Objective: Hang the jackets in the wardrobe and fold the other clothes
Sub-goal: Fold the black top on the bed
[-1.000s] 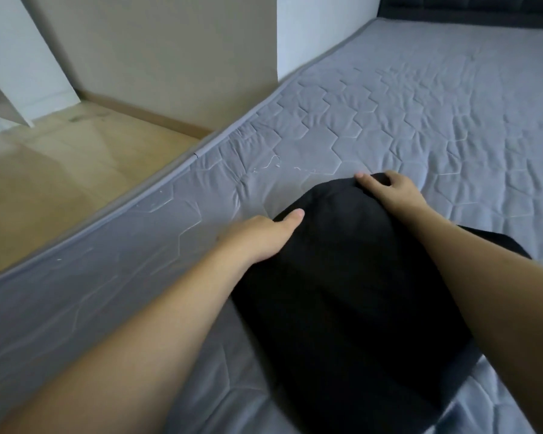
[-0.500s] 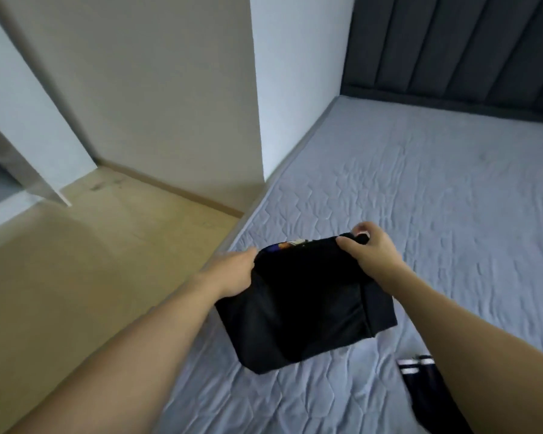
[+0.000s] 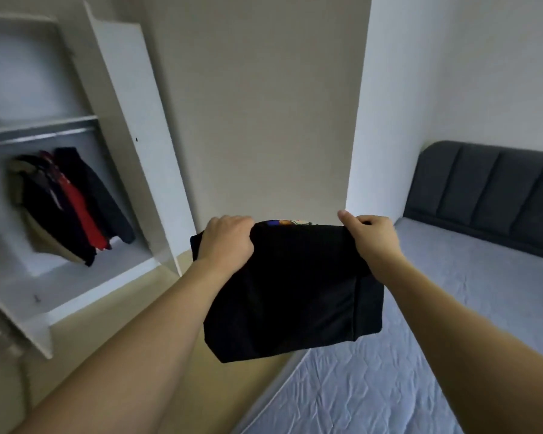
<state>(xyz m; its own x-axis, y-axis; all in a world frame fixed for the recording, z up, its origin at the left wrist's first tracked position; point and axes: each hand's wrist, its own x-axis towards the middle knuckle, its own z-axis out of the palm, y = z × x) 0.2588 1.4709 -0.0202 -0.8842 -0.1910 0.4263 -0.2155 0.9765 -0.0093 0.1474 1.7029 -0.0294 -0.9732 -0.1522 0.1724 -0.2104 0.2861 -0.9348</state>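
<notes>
A folded black garment (image 3: 292, 289) hangs in the air in front of me, above the bed's left edge. A strip of coloured print shows at its top fold. My left hand (image 3: 226, 241) grips its upper left corner, fingers curled over the fold. My right hand (image 3: 370, 238) grips the upper right corner. At the left, the open white wardrobe (image 3: 132, 120) holds several dark and red jackets (image 3: 76, 202) hanging from its rail.
The grey quilted mattress (image 3: 452, 324) fills the lower right, with a dark padded headboard (image 3: 496, 195) behind it. The wardrobe's open door (image 3: 145, 158) juts toward me. A beige wall panel stands straight ahead, and a wooden floor strip runs between wardrobe and bed.
Both hands have lifted the folded black garment off the mattress and raised it. My view has swung up and left, so the wardrobe has come into sight.
</notes>
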